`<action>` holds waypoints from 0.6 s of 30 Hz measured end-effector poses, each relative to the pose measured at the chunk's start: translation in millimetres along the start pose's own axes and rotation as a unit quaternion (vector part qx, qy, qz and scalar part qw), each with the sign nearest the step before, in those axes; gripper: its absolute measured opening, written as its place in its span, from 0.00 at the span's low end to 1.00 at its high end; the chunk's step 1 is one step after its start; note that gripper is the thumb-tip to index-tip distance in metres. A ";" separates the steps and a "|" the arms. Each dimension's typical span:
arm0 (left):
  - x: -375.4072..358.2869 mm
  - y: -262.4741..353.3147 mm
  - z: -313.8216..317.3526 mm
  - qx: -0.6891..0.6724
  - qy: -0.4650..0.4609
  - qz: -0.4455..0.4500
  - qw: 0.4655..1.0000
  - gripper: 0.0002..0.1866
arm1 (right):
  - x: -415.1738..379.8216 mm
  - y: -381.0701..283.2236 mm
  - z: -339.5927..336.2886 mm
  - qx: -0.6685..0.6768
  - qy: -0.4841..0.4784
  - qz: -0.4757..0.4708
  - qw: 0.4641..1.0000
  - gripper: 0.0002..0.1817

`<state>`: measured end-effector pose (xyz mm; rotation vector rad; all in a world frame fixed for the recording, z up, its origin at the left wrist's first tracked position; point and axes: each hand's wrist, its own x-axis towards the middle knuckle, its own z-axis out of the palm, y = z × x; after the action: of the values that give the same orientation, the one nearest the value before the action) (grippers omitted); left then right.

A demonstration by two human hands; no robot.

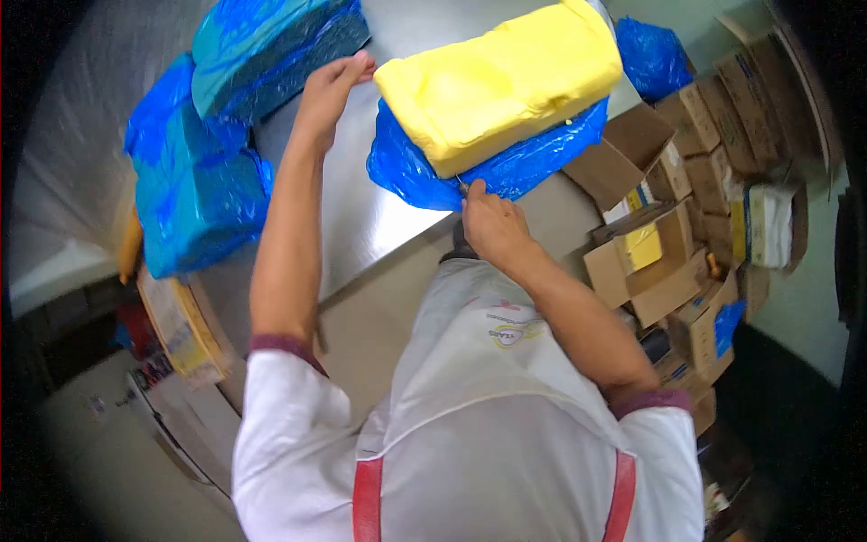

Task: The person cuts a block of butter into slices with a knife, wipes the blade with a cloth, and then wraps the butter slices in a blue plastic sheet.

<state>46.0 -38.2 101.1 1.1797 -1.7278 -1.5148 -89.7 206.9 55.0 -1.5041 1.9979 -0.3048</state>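
Note:
A large yellow block, looking like butter, rests on an opened blue plastic wrapper on the metal table. My left hand is at the block's upper left corner, its fingers pressed together; whether they pinch anything is hidden. At the block's near lower edge, my right hand is closed around a small dark-handled tool. A thin metal part of this tool points at the block's lower corner. Its full shape is covered by my fingers.
Several blue-wrapped blocks are at the table's left. Crumpled blue plastic lies beyond the yellow block, on the right. Open cardboard boxes stand right of the table, one with a yellow piece inside. More cartons are stacked behind.

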 end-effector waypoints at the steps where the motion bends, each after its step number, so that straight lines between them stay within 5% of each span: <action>1: -11.4 9.1 4.9 0.008 -0.015 0.010 1.000 0.21 | -0.5 1.3 1.4 0.003 0.004 0.000 1.000 0.11; 18: -37.7 13.1 -14.5 -0.015 -0.032 -0.038 0.999 0.16 | -6.2 -22.7 -38.6 0.036 -0.021 -0.007 0.999 0.13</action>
<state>72.5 -12.5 122.2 1.2063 -1.7130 -1.6340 -93.8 198.5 99.3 -1.4680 1.9237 -0.3455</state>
